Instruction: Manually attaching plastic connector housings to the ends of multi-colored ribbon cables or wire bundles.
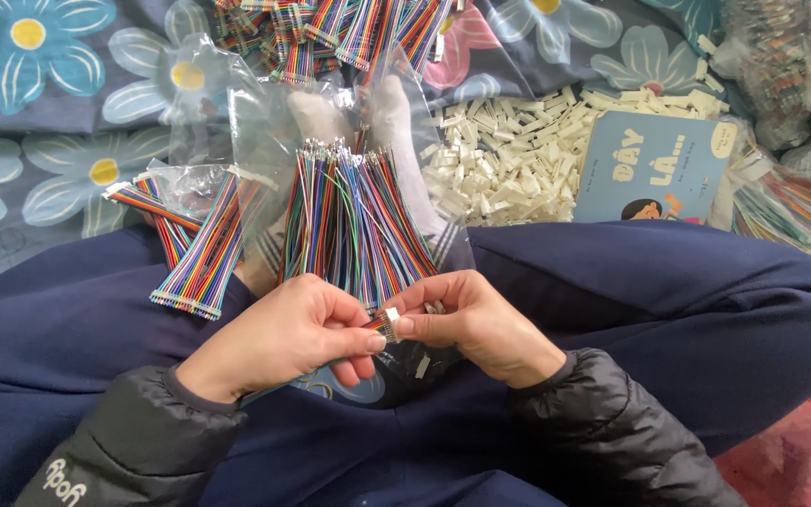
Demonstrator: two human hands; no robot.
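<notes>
rainbow wires [354, 221], a fanned bundle of thin multicoloured strands, lie over the lap in front of the person, their metal-tipped ends pointing away toward two grey-socked feet [359, 117]. the near ends gather between both hands, just above the crossed legs in dark blue trousers [668, 291]. the left hand [279, 338] grips the gathered strands from the left, its fingers [354, 343] curled together and pinched on them. the right hand [476, 324] meets it from the right, thumb and forefinger clamped on a small white connector [390, 322] at the wire ends; the two hands nearly touch there. both wrists come out of black puffy sleeves [603, 422]. to the left, a flat ribbon bundle [201, 253] of the same coloured wires rests on a clear plastic bag [208, 113] beside the left knee. farther off, more striped wire bundles [330, 33] are heaped on a blue bedsheet [39, 122] printed with flowers. right of the feet lies a pile of white plastic housings [509, 160], and just beside it a pale blue book [654, 169]. clear bags of parts [790, 202] sit at the far right edge.
</notes>
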